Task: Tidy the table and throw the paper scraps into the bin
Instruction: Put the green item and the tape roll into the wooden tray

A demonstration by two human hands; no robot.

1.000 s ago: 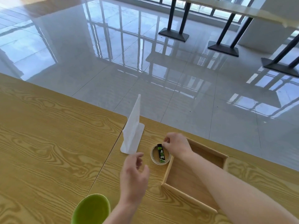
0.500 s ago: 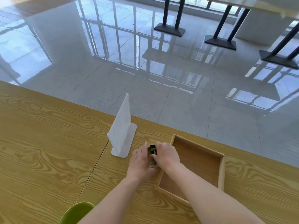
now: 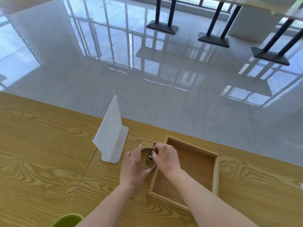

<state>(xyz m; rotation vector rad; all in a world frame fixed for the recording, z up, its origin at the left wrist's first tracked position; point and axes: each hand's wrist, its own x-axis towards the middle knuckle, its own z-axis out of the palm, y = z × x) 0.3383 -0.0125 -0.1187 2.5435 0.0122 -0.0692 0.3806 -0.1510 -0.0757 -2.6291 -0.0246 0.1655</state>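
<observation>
A roll of tape (image 3: 146, 162) lies flat on the wooden table (image 3: 41, 153), just left of the wooden tray (image 3: 216, 174). A small green and black object (image 3: 150, 157) lies across the roll's hole. My left hand (image 3: 132, 167) grips the roll's left and near side. My right hand (image 3: 166, 157) reaches over the tray's left corner and pinches the green and black object with its fingertips. The green bin (image 3: 68, 221) shows only as a rim at the bottom edge. No loose paper scraps are visible.
A white sign stand (image 3: 111, 133) stands upright left of the roll, close to my left hand. The table's far edge runs just behind the stand and tray, with glossy tiled floor beyond. Black table bases (image 3: 162, 27) stand far off.
My left hand moved up from near the bin and closed on the roll. My right hand stayed at the green and black object and now pinches it. The camera shifted forward.
</observation>
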